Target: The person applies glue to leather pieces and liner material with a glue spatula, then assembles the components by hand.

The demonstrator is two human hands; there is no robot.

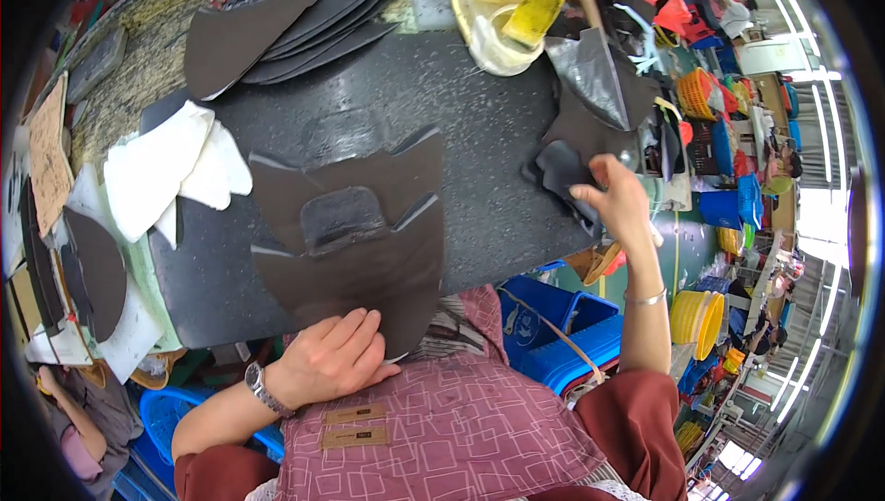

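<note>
Two brown sheet pieces with notched, dark-edged outlines lie overlapped on the black work surface (489,224). Over the near brown piece (369,271), my left hand (336,358) is curled at its front edge, fingers together, gripping it by the table's rim. A dark rounded patch (343,217) sits between the two pieces. On the right, my right hand (619,201) is at a pile of small dark shaped pieces (562,169). Its thumb touches the pile while thumb and forefinger stay apart; the other fingers are partly hidden.
Large dark curved pieces (313,31) are stacked at the far left. White cut pieces (157,169) lie on the left. A yellowed tub with a yellow-coated brush (535,12) stands at the back. Blue crates (562,335) are below the table's right front edge.
</note>
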